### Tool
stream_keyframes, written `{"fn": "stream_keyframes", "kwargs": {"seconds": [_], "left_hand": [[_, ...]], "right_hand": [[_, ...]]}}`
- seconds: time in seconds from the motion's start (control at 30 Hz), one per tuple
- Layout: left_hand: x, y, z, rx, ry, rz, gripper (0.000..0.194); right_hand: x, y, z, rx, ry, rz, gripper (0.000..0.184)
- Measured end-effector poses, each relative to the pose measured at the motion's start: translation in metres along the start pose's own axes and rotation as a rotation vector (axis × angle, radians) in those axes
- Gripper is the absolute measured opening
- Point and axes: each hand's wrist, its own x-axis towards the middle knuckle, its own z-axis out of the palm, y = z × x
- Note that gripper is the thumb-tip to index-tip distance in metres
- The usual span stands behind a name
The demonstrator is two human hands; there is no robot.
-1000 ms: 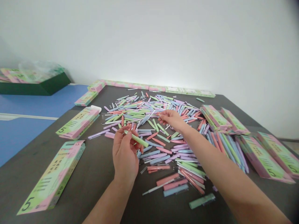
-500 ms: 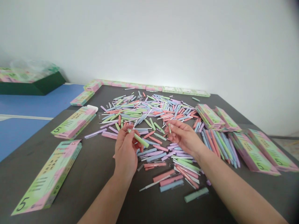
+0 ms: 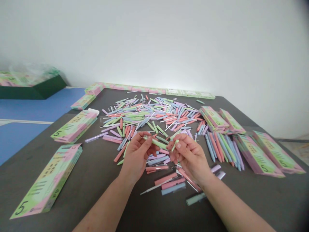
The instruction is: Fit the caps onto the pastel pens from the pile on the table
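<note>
My left hand (image 3: 137, 155) pinches a pale green pen barrel (image 3: 155, 142) between thumb and fingers. My right hand (image 3: 189, 158) holds a small pale green pen part (image 3: 175, 145) upright in its fingertips, close to the barrel's far end. Both hands hover over the front of a large loose heap of pastel pens and caps (image 3: 149, 119) in pink, lilac, blue and green. Several pens in plastic sleeves (image 3: 169, 185) lie below my hands.
Pastel printed boxes marked 5 (image 3: 47, 182) lie around the dark table (image 3: 94, 193), with a row along its far edge and stacks at right. A sorted bunch of pens (image 3: 217, 146) lies right of the heap. Beyond the table are a blue surface and a green tray.
My hands have come closer together, with the right hand now holding the small green part near the barrel. The barrel has turned toward horizontal, and the view has shifted slightly.
</note>
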Motion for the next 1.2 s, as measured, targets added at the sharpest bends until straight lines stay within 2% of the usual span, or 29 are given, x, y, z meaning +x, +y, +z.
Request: {"fn": "stream_keyframes", "kwargs": {"seconds": [0.2, 0.47, 0.7, 0.8, 1.0, 1.2], "left_hand": [[0.001, -0.002, 0.0, -0.014, -0.016, 0.043, 0.025], [-0.001, -0.002, 0.002, -0.005, -0.011, 0.041, 0.027], [-0.005, -0.004, -0.001, 0.099, -0.096, 0.07, 0.019], [-0.012, -0.002, 0.002, 0.225, -0.141, 0.146, 0.02], [-0.023, -0.006, 0.01, 0.27, -0.057, 0.291, 0.018], [-0.024, -0.012, 0.004, 0.388, -0.067, 0.445, 0.021]], "right_hand": [[0.003, -0.006, -0.008, -0.052, 0.144, -0.156, 0.009], [-0.001, -0.008, -0.009, -0.208, 0.154, -0.232, 0.01], [0.001, -0.006, -0.009, -0.193, 0.162, -0.229, 0.009], [0.004, -0.006, -0.009, -0.118, 0.204, -0.182, 0.008], [0.009, 0.007, -0.01, 0.066, 0.235, 0.016, 0.012], [0.011, 0.016, -0.008, 0.19, 0.25, 0.151, 0.013]]}}
